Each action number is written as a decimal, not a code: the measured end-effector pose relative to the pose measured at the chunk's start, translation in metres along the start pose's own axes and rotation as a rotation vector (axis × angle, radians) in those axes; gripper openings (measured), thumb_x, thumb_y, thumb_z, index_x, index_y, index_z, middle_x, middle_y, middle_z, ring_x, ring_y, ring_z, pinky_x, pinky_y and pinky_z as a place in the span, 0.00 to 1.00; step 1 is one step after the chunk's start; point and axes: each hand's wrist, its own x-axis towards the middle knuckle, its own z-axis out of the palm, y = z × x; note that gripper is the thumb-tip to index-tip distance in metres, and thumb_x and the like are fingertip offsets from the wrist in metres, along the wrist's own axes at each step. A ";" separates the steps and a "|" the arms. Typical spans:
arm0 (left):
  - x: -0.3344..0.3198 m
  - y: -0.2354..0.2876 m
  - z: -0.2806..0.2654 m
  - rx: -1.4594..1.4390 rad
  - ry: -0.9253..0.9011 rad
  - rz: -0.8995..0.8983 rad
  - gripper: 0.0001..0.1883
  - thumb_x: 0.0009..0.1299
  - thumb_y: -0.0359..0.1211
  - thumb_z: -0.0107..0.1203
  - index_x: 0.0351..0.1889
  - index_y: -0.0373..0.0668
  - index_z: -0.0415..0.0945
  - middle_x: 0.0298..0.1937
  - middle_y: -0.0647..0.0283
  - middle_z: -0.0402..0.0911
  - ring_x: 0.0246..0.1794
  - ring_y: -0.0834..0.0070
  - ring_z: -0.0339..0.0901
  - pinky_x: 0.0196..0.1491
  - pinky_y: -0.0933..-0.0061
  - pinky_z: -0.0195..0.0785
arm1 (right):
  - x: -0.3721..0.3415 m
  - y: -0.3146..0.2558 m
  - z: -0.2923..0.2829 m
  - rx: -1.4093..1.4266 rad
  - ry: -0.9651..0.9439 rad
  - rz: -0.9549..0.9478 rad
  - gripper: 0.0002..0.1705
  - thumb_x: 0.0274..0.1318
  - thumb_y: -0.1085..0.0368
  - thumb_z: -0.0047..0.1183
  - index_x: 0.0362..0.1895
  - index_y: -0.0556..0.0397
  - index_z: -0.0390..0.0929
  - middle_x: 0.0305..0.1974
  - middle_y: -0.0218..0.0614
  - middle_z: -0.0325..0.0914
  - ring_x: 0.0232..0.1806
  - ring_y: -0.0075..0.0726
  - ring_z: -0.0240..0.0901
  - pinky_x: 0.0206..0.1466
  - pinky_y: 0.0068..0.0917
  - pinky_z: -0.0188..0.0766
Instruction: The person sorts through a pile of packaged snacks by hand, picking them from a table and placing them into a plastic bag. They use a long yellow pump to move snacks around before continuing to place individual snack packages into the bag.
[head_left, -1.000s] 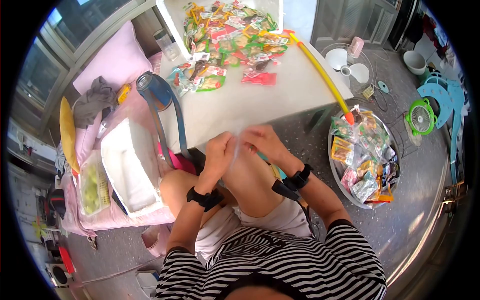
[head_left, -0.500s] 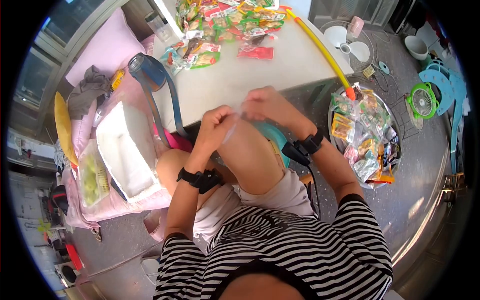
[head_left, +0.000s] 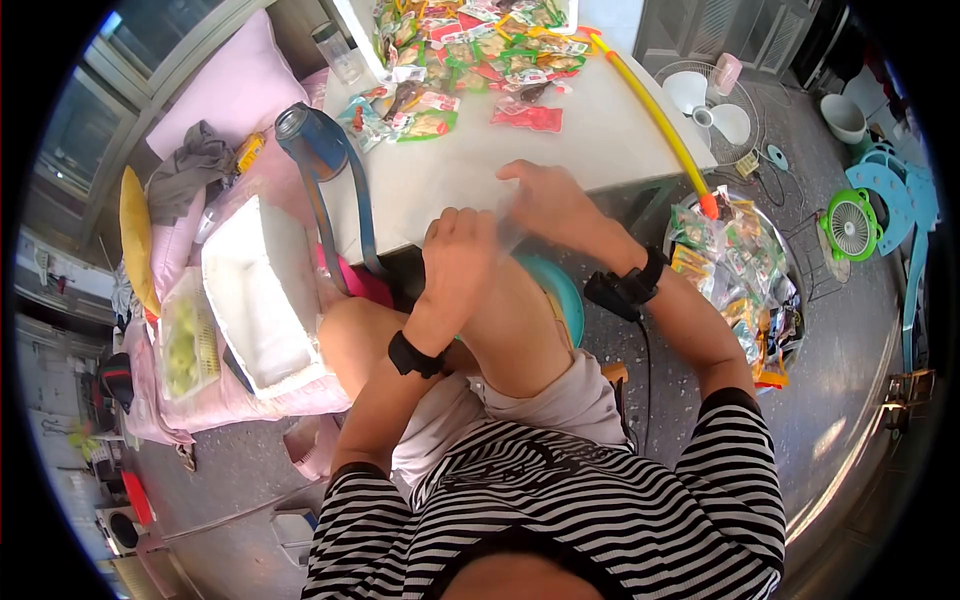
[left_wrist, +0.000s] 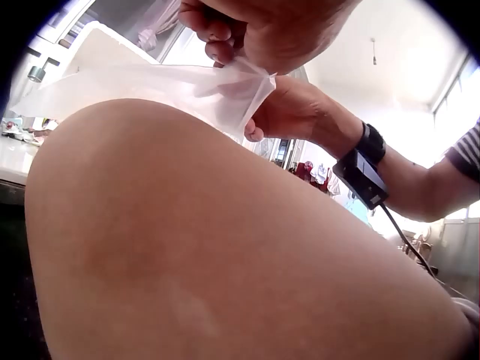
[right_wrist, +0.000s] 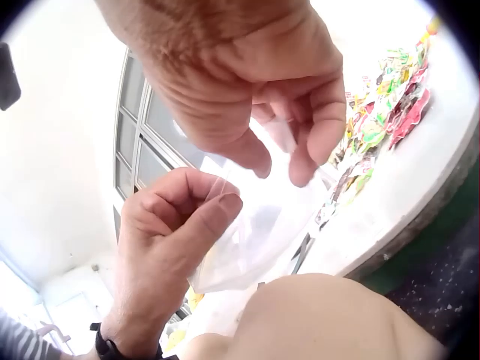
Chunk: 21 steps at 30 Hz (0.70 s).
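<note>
A thin translucent plastic bag [right_wrist: 255, 244] hangs between my hands, above my bare knee [left_wrist: 150, 195]. My left hand [head_left: 460, 255] pinches its edge between thumb and curled fingers, as the right wrist view shows. On the bag's other side is my right hand [head_left: 560, 205], thumb and fingers spread apart right at the film. In the left wrist view the bag [left_wrist: 180, 86] stretches out sideways above the thigh, and the right hand's fingertips are partly hidden behind it. Small colourful snack packets [head_left: 470, 70] lie heaped on the white table beyond, with a red packet [head_left: 527, 117] nearest me.
A blue bottle [head_left: 318, 145] with a long strap stands at the table's left. Along the right edge runs a yellow tube [head_left: 655, 115]. More packets [head_left: 740, 250] fill a round metal basin on the floor. A white foam box [head_left: 265, 310] sits left; a teal bucket [head_left: 567, 295] is beside my leg.
My hands have moved up and a little right with the bag. The right hand's fingers, earlier bunched close to the left hand, are now spread and farther from it.
</note>
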 end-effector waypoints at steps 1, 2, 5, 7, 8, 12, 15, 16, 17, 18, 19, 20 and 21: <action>0.003 -0.002 -0.002 -0.031 0.014 -0.037 0.06 0.58 0.25 0.55 0.31 0.38 0.70 0.33 0.55 0.76 0.33 0.55 0.72 0.34 0.58 0.66 | 0.009 0.007 0.002 0.017 0.049 -0.142 0.10 0.47 0.66 0.54 0.36 0.54 0.77 0.28 0.46 0.78 0.31 0.55 0.74 0.35 0.42 0.70; 0.007 -0.002 -0.006 -0.065 0.026 -0.072 0.06 0.58 0.25 0.56 0.31 0.38 0.70 0.32 0.54 0.76 0.33 0.55 0.72 0.34 0.58 0.66 | 0.018 0.014 0.002 0.034 0.100 -0.279 0.07 0.48 0.67 0.54 0.34 0.54 0.77 0.27 0.45 0.77 0.30 0.56 0.74 0.34 0.45 0.70; 0.007 -0.011 -0.007 -0.190 -0.043 -0.207 0.07 0.57 0.25 0.56 0.31 0.38 0.69 0.29 0.51 0.76 0.32 0.52 0.73 0.34 0.56 0.66 | 0.033 0.009 -0.009 -0.011 0.191 -0.439 0.04 0.51 0.70 0.53 0.33 0.53 0.77 0.26 0.44 0.77 0.28 0.57 0.73 0.33 0.46 0.69; 0.006 -0.017 -0.005 -0.134 0.046 -0.197 0.06 0.57 0.23 0.54 0.31 0.39 0.70 0.25 0.51 0.75 0.29 0.52 0.73 0.32 0.54 0.65 | 0.032 0.014 -0.012 -0.010 0.095 -0.427 0.09 0.50 0.65 0.56 0.36 0.54 0.77 0.25 0.44 0.77 0.28 0.55 0.73 0.32 0.45 0.69; 0.005 -0.019 -0.008 -0.078 0.040 -0.227 0.06 0.56 0.22 0.54 0.31 0.39 0.70 0.26 0.51 0.75 0.30 0.53 0.73 0.32 0.55 0.65 | 0.026 0.019 -0.015 -0.013 0.052 -0.426 0.11 0.50 0.63 0.57 0.37 0.54 0.77 0.25 0.44 0.78 0.28 0.54 0.74 0.32 0.44 0.69; 0.009 -0.048 -0.015 0.058 0.217 -0.172 0.16 0.54 0.20 0.52 0.41 0.41 0.74 0.30 0.56 0.75 0.33 0.56 0.72 0.33 0.57 0.66 | -0.010 0.028 -0.026 0.129 -0.239 -0.174 0.30 0.48 0.50 0.62 0.49 0.58 0.75 0.26 0.45 0.79 0.29 0.49 0.76 0.34 0.38 0.71; 0.015 -0.080 -0.030 0.198 0.284 -0.183 0.20 0.54 0.20 0.52 0.46 0.44 0.78 0.29 0.57 0.73 0.32 0.57 0.71 0.33 0.58 0.66 | -0.024 0.059 -0.049 0.026 -0.044 0.069 0.29 0.48 0.51 0.62 0.49 0.58 0.75 0.33 0.47 0.79 0.32 0.49 0.76 0.38 0.38 0.72; 0.016 -0.087 -0.033 0.194 0.309 -0.208 0.20 0.54 0.20 0.52 0.46 0.43 0.78 0.28 0.57 0.72 0.32 0.57 0.71 0.33 0.58 0.66 | -0.023 0.079 -0.061 -0.072 0.105 0.082 0.27 0.49 0.52 0.62 0.48 0.58 0.76 0.34 0.47 0.79 0.33 0.49 0.76 0.39 0.39 0.72; 0.018 -0.092 -0.035 0.189 0.333 -0.237 0.20 0.54 0.20 0.52 0.46 0.43 0.79 0.28 0.57 0.71 0.32 0.57 0.70 0.34 0.58 0.65 | -0.022 0.101 -0.075 -0.165 0.255 0.093 0.25 0.49 0.54 0.61 0.46 0.58 0.76 0.34 0.47 0.79 0.34 0.49 0.77 0.40 0.39 0.72; 0.021 -0.093 -0.037 0.240 0.329 -0.227 0.19 0.54 0.21 0.53 0.45 0.41 0.78 0.28 0.57 0.71 0.31 0.57 0.70 0.34 0.59 0.66 | -0.023 0.124 -0.089 -0.300 0.355 0.146 0.23 0.50 0.56 0.60 0.46 0.58 0.76 0.36 0.47 0.79 0.37 0.50 0.76 0.41 0.40 0.72; 0.022 -0.094 -0.035 0.262 0.287 -0.221 0.18 0.54 0.21 0.53 0.44 0.41 0.78 0.27 0.57 0.72 0.31 0.57 0.71 0.34 0.59 0.66 | -0.022 0.146 -0.104 -0.430 0.458 0.198 0.22 0.51 0.57 0.59 0.46 0.58 0.75 0.37 0.48 0.78 0.41 0.51 0.76 0.43 0.41 0.71; 0.021 -0.095 -0.026 0.284 0.241 -0.217 0.17 0.54 0.22 0.54 0.43 0.41 0.79 0.27 0.57 0.72 0.31 0.57 0.71 0.34 0.59 0.67 | -0.021 0.162 -0.119 -0.575 0.483 0.261 0.23 0.51 0.57 0.58 0.48 0.57 0.74 0.40 0.48 0.77 0.44 0.53 0.74 0.45 0.42 0.71; 0.017 -0.098 -0.016 0.307 0.190 -0.215 0.17 0.53 0.22 0.54 0.43 0.40 0.79 0.27 0.57 0.72 0.31 0.57 0.71 0.34 0.59 0.67 | -0.023 0.176 -0.130 -0.716 0.507 0.329 0.23 0.51 0.56 0.57 0.49 0.57 0.73 0.43 0.49 0.76 0.47 0.55 0.73 0.46 0.43 0.71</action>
